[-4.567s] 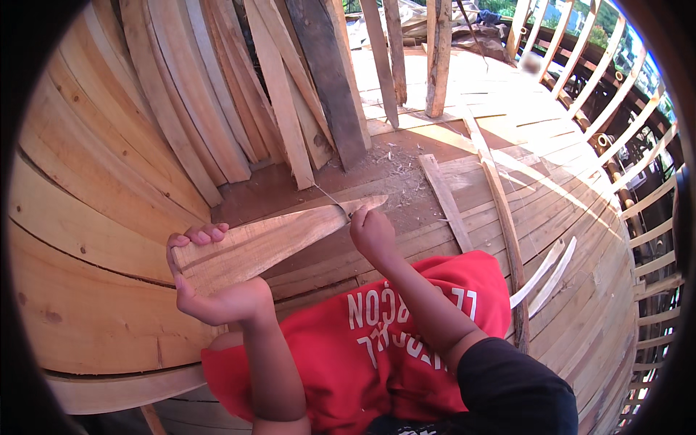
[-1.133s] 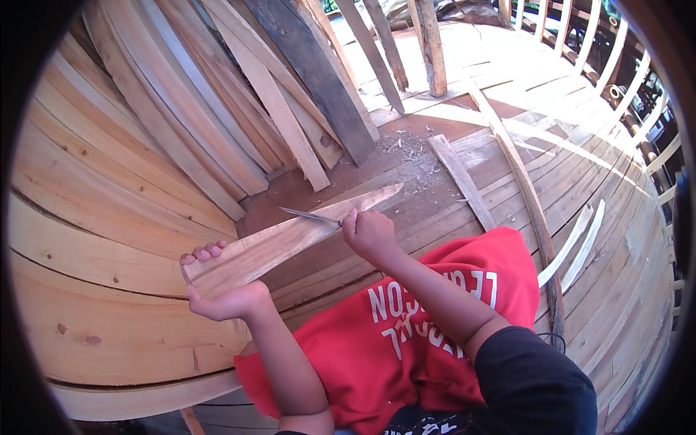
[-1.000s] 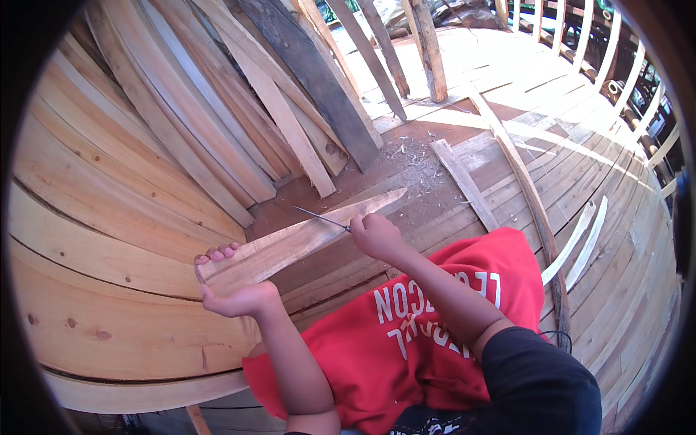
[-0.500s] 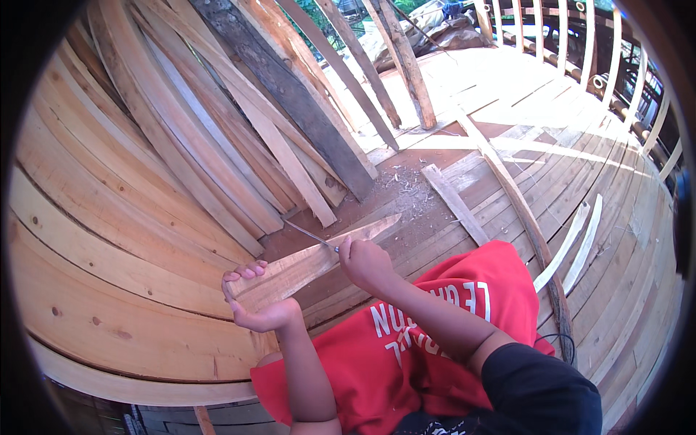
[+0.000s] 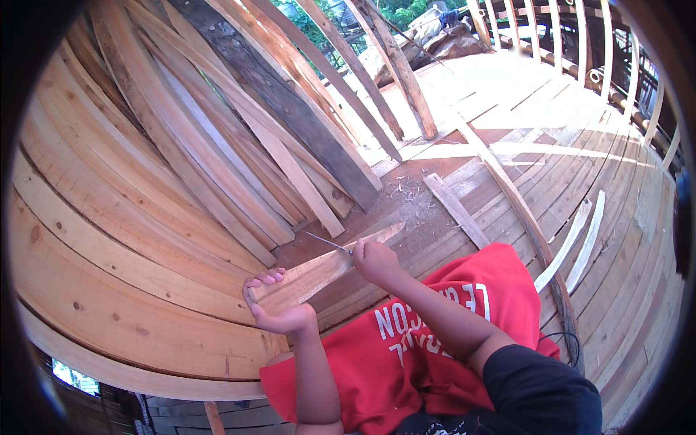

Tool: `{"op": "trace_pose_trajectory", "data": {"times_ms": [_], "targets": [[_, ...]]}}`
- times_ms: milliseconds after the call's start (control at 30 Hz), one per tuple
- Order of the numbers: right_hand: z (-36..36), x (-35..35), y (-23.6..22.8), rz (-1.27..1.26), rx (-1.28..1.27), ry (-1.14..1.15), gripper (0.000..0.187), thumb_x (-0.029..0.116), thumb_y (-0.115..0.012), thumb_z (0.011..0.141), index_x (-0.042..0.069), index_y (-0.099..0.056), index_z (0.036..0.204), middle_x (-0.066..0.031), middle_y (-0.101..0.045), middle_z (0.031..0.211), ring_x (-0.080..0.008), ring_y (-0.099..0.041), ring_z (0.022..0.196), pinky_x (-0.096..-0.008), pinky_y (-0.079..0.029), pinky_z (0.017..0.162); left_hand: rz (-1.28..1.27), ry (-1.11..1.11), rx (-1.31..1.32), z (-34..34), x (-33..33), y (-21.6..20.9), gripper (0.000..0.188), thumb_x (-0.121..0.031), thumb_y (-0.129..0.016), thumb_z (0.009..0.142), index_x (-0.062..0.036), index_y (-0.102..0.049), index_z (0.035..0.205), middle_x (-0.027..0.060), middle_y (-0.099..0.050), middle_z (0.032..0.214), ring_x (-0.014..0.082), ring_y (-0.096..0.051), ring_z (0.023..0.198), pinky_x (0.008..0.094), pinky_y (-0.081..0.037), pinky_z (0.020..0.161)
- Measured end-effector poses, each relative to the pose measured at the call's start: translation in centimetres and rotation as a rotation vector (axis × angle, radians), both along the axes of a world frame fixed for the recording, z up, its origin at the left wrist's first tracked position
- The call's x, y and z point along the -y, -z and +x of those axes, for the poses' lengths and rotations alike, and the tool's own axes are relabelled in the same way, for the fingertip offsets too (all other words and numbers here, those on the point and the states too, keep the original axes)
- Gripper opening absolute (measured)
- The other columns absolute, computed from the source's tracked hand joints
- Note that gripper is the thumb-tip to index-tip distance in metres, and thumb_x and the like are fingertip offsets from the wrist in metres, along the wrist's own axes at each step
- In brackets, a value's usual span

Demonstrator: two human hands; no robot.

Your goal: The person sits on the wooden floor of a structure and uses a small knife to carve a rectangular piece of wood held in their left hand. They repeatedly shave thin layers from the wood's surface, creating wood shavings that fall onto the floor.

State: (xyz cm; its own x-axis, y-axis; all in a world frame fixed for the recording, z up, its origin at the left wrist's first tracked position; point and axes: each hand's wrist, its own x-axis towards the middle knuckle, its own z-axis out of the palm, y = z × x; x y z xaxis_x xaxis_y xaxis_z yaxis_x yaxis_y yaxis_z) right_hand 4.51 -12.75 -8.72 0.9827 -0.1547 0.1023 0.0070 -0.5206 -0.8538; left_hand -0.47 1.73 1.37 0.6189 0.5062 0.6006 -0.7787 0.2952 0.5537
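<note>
A pale wooden board (image 5: 308, 281), tapering to a point at its far right end, lies slantwise in front of me. My left hand (image 5: 283, 304) is curled round its near left end, fingers over the upper edge and thumb side below. My right hand (image 5: 377, 262) is closed in a fist on the handle of a thin-bladed knife (image 5: 326, 241). The blade reaches left from the fist across the board's upper edge, nearer the pointed end. Most of the handle is hidden by my fingers. Red cloth (image 5: 435, 326) with white lettering covers my lap under the right forearm.
Curved planks (image 5: 109, 246) form a wall on the left, with long timbers (image 5: 283, 94) leaning by it. Wood shavings (image 5: 413, 199) lie on the floor beyond the board. A short plank (image 5: 457, 210), a long strip (image 5: 518, 199) and pale curved pieces (image 5: 586, 243) lie to the right.
The view has shifted a little, so hands, board and surroundings sit farther right. The knife and right fist are slightly closer to the board's pointed end. Both grips look the same.
</note>
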Motion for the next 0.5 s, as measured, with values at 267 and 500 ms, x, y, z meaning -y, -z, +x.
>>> {"op": "trace_pose_trajectory", "data": {"times_ms": [267, 500], "targets": [[-2.3, -0.1, -2.7, -0.031, -0.051, -0.098, 0.057, 0.044, -0.036, 0.098, -0.002, -0.067, 0.084, -0.0261, -0.065, 0.082, -0.0435, -0.064, 0.084, -0.0521, -0.05, 0.077, 0.032, 0.019, 0.023, -0.1, 0.6, -0.3, 0.039, -0.043, -0.038, 0.084, -0.0056, -0.046, 0.093, 0.0098, -0.051, 0.077, 0.0228, -0.051, 0.072, 0.0393, -0.046, 0.074], [-1.6, 1.2, -2.6, 0.026, -0.057, -0.239, 0.056, 0.047, -0.046, 0.096, 0.0, -0.062, 0.07, -0.0206, -0.06, 0.064, -0.0388, -0.061, 0.065, -0.0465, -0.046, 0.062, 0.005, 0.061, 0.041, 0.1, -0.1, -0.1, 0.039, -0.042, -0.039, 0.084, -0.0056, -0.046, 0.095, 0.0097, -0.051, 0.077, 0.0225, -0.051, 0.073, 0.0398, -0.046, 0.075]]}}
